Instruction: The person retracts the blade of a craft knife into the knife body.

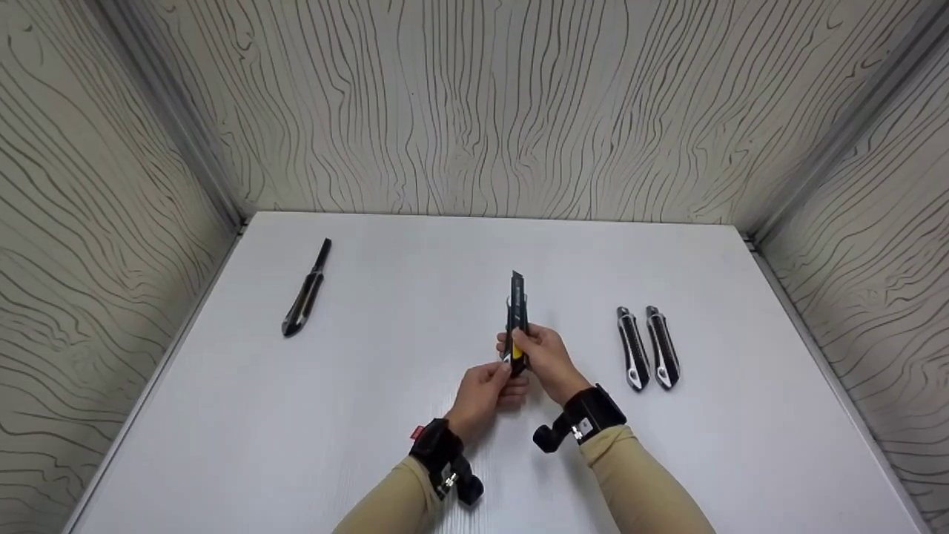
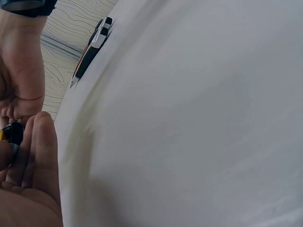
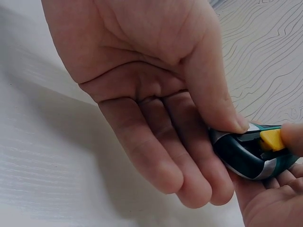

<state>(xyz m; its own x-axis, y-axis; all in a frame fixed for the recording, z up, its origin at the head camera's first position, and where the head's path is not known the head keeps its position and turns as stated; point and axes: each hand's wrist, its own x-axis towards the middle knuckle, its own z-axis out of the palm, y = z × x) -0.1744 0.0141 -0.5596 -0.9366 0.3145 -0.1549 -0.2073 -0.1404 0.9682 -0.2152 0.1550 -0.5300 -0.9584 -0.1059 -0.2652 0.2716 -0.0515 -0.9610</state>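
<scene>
Both hands hold one box cutter (image 1: pixel 517 297), its long dark blade pointing away toward the back wall. My right hand (image 1: pixel 547 357) grips the handle, with the thumb on the yellow slider (image 3: pixel 272 140). At the handle's rear end, my left hand (image 1: pixel 480 393) pinches it between thumb and index finger; its other fingers hang loosely bent in the right wrist view. Only the butt end of the box cutter shows at the left edge of the left wrist view. Right of the hands, two more box cutters (image 1: pixel 633 350) (image 1: pixel 663 348) lie side by side.
Another box cutter (image 1: pixel 304 300) lies at the left of the white table (image 1: pixel 400 297), its dark front part pointing toward the back. Wood-grain patterned panels (image 1: pixel 474 111) enclose the table behind and on both sides.
</scene>
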